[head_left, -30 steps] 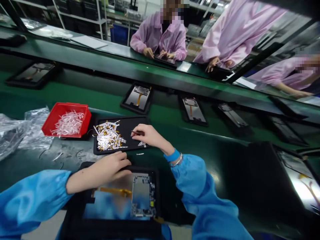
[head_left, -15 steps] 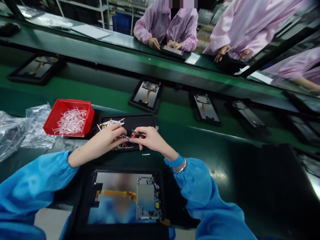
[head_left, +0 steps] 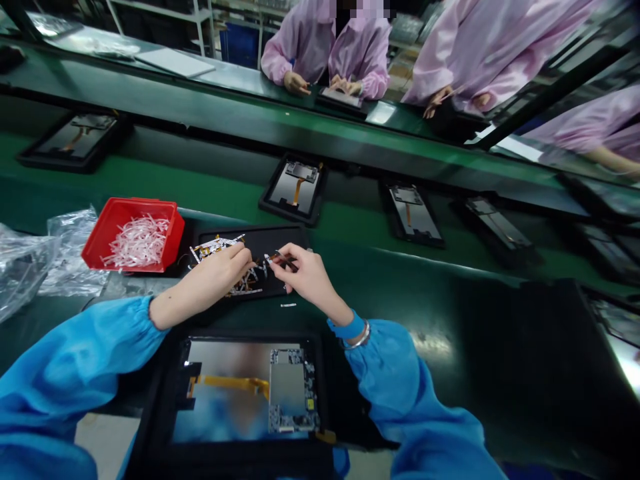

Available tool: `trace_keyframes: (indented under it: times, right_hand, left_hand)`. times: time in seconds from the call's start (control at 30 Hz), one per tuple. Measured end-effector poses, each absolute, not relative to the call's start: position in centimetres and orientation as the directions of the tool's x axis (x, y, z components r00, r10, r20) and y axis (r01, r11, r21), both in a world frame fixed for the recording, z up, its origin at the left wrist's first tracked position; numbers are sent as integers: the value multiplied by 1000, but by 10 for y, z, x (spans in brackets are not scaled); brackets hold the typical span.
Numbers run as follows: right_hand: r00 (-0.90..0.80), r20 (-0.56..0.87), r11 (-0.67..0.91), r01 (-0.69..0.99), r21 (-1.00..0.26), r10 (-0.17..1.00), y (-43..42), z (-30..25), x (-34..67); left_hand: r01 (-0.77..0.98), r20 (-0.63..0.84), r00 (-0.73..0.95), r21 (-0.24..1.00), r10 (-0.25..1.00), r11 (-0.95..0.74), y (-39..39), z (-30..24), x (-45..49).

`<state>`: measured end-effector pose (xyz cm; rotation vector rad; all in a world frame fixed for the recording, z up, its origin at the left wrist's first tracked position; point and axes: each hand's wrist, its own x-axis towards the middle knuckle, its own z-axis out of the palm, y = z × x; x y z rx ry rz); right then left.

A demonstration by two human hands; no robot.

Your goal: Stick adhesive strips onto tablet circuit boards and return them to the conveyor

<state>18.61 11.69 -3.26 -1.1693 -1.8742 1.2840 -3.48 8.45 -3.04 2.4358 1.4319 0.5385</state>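
Electronics assembly work is going on here, on a factory production line; a long green conveyor belt (head_left: 165, 177) is stretching from 9 o'clock round to 3 o'clock, carrying black trays of display panels (head_left: 294, 190) with circuit boards and amber ribbon cables; co-workers in pink smocks (head_left: 325, 53) are standing at 12 o'clock along a facing bench; metal storage shelving (head_left: 160, 17) is standing behind them at 11 o'clock.

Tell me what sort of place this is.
Probably an electronics assembly line: a green conveyor belt holds screen panels with circuit boards in black trays, and workers in pink smocks stand along it.
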Motion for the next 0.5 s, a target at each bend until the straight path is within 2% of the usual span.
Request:
trace_keyframes:
  times: [0.1, 0.27, 0.5]
  right_hand:
    - [-417, 18, 192, 379, -905, 909, 121, -36, 191]
    - [-329, 186, 327, 451, -831, 926, 114, -32, 195]
    - [-425, 278, 453, 395, -799, 861, 105, -22, 186]
  left_hand:
    - [773, 205, 446, 403, 871, -490, 89, -28, -38]
    - [724, 260, 439, 465, 860, -510, 93, -16, -43]
    - [658, 308, 431, 536, 848, -529, 91, -7, -34]
